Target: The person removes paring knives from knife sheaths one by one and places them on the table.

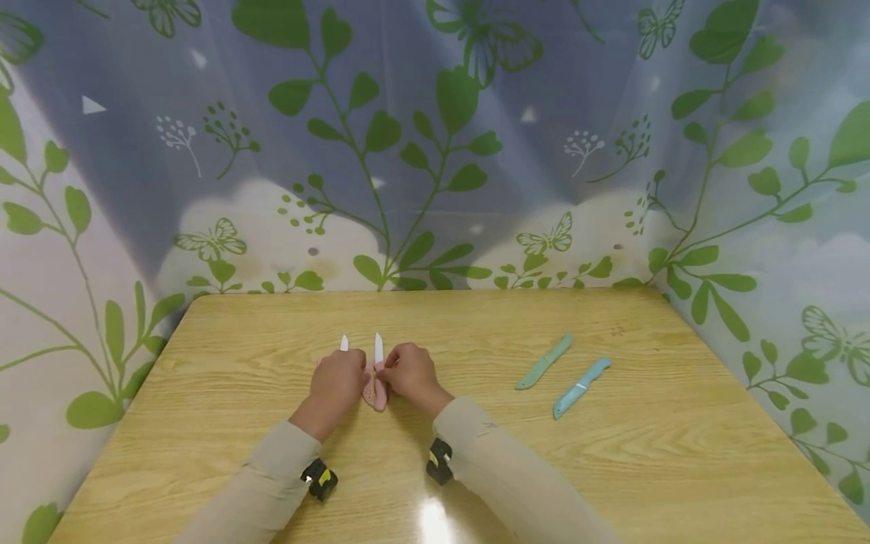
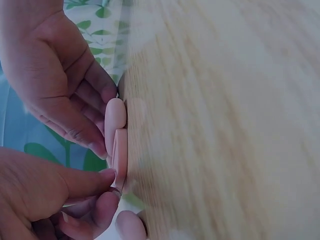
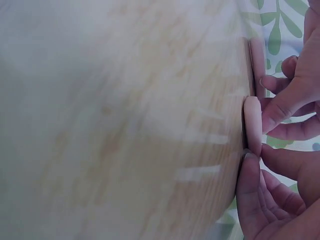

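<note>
Sleeves, frame bottom. My left hand, right hand pinch pink handles mid-frame; loose grip, white blade may nick.

Table, yellowish wood grain | curtain, blue-grey and white, green leaf-and-butterfly print, behind and both sides | glare, white, on tabletop

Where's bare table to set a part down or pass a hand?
Free table: left of the left hand; between right hand and green knife; right of the blue knife to the table's right edge. Crowded: around both hands, pink pieces and white blades. The green-blue gap is narrow.
</note>
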`<state>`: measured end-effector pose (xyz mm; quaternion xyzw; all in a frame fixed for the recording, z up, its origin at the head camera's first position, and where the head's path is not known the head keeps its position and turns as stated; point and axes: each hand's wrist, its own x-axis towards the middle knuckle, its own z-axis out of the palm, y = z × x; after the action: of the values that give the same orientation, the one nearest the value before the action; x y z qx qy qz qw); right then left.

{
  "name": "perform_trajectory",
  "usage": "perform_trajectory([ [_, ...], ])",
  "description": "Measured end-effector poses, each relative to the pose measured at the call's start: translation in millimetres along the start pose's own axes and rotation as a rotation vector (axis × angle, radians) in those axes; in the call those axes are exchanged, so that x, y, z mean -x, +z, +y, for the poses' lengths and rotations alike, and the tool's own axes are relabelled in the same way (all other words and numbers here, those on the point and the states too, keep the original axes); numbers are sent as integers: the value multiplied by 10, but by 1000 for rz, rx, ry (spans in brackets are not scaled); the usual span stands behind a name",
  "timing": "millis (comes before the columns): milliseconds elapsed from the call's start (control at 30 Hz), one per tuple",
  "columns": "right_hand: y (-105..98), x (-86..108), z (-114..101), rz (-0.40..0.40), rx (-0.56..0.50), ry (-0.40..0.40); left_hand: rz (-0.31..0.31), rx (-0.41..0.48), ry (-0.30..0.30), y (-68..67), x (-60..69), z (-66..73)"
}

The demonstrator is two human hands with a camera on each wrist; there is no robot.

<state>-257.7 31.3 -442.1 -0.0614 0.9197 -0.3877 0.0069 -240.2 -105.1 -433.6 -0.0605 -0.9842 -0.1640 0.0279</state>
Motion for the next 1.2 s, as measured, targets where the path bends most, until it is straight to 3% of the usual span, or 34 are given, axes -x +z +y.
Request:
perform_trajectory([
  [200,-1,12,-16,-13,-9,23,-20,-45,2,-6,15,-22],
  [433,-17,33,22,-34,-11,28,23,-51,28,-21,60,8],
  [667,-82,31,75,28,25,9,70,-8,-19,18,35,6],
  [800,-150,22,127,60,61,-16,73,5,-1,26,23,23],
  [1000,-292,23,233,84,107,-64,106,-41,51,25,17,143],
  [1200,-483,16,371,76,117,-67,111,-47,103,59,-20,351],
])
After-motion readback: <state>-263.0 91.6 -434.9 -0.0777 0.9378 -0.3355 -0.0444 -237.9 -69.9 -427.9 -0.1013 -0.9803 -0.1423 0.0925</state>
